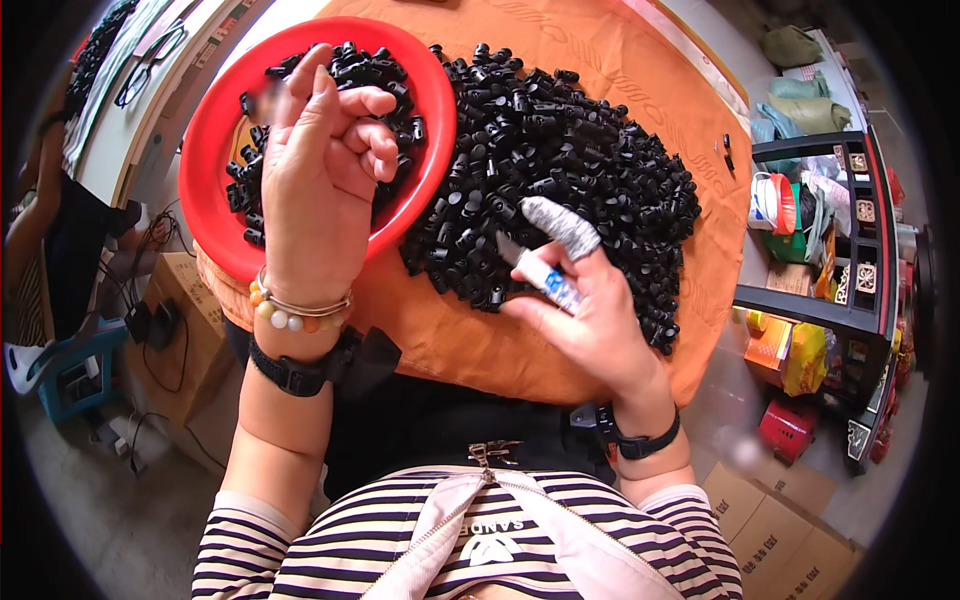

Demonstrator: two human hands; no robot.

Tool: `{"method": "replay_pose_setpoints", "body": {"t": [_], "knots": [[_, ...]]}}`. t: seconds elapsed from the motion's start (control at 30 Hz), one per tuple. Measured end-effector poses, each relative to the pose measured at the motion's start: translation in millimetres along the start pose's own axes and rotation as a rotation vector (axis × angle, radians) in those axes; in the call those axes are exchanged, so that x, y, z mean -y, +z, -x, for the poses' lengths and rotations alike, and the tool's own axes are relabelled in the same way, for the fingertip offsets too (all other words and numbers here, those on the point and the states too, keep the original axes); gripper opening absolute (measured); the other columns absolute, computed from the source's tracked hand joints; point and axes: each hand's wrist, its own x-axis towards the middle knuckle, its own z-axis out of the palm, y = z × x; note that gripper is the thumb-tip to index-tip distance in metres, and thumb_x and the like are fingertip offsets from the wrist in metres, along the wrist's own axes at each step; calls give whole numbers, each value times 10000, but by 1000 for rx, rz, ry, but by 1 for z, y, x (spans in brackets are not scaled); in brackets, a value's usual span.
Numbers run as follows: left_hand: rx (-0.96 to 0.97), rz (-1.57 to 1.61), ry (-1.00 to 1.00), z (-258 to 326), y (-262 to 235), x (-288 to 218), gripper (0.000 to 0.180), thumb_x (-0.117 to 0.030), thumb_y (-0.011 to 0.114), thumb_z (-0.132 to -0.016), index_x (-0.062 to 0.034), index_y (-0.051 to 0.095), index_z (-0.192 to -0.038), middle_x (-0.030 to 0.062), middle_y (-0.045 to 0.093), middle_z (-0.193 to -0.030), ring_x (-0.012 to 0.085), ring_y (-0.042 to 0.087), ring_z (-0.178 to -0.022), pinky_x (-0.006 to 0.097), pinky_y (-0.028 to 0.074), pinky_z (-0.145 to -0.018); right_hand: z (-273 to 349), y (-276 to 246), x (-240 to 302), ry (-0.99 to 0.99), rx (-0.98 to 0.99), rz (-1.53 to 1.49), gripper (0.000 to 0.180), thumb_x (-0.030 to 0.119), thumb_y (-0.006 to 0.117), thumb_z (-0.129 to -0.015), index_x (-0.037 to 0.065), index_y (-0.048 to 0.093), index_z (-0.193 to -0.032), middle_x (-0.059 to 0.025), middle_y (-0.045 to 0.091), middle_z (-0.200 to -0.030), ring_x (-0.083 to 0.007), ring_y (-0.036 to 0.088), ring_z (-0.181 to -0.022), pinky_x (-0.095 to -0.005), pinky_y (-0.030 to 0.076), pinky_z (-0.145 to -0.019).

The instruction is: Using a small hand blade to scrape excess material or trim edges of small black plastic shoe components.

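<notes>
Above the red basin (436, 150), my left hand (318, 190) is raised with the index finger and thumb stretched up and the other fingers loosely curled, apart from one another. No piece shows in its grip; a small blurred spot lies beside the fingertips. Small black plastic fittings (365, 68) fill part of the basin. My right hand (612, 318) grips a small knife (548, 280) by its white and blue handle, the short blade pointing up-left. Its index finger wears a grey-white wrapping. Beneath the knife spreads a large pile of the same black fittings (560, 170).
An orange cloth (640, 70) covers the table. A few loose dark pieces (728, 155) lie near its right edge. Beyond stands a dark shelf (800, 300) with bags and tubs. Cardboard boxes (780, 520) sit on the floor at lower right; a blue stool (85, 370) is at left.
</notes>
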Motion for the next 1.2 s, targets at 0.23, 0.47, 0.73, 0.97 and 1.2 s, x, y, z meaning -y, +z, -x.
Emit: {"method": "replay_pose_setpoints", "body": {"t": [0.23,0.47,0.73,0.97,1.2], "knots": [[-79,47,-59,1,3,3,238,-176,437,-939,-10,455,-1110,85,579,-760,107,503,-528,221,397,-474,0,14,2,-106,-29,331,652,-25,695,-686,62,431,-1275,-78,601,-852,-153,614,-726,-265,490,-673],[39,-76,-199,10,14,10,199,-139,440,-930,-27,506,-1080,21,532,-759,56,450,-603,172,358,-487,-8,8,-4,-125,-147,206,500,-23,611,-789,40,452,-1258,-54,614,-812,-86,586,-735,-230,479,-682],[334,-365,-324,21,24,20,151,-132,514,-908,-53,540,-1035,-23,542,-739,10,466,-549,141,356,-468,-21,-6,29,-14,-310,-370,480,39,550,-867,13,351,-1303,-15,580,-853,-1,435,-638,-132,357,-573],[487,-235,-592,25,26,15,281,-259,430,-949,-55,476,-1137,25,592,-777,33,522,-560,144,399,-481,-20,-6,39,41,-311,-477,80,32,536,-882,-18,566,-937,-30,604,-870,-41,498,-680,-172,396,-627],[515,-210,-615,26,31,20,279,-196,504,-918,-39,463,-1145,36,603,-786,38,555,-572,151,424,-486,-28,-3,33,-31,-306,-389,113,115,551,-889,17,595,-921,39,587,-745,36,299,-481,-145,195,-423]]}}
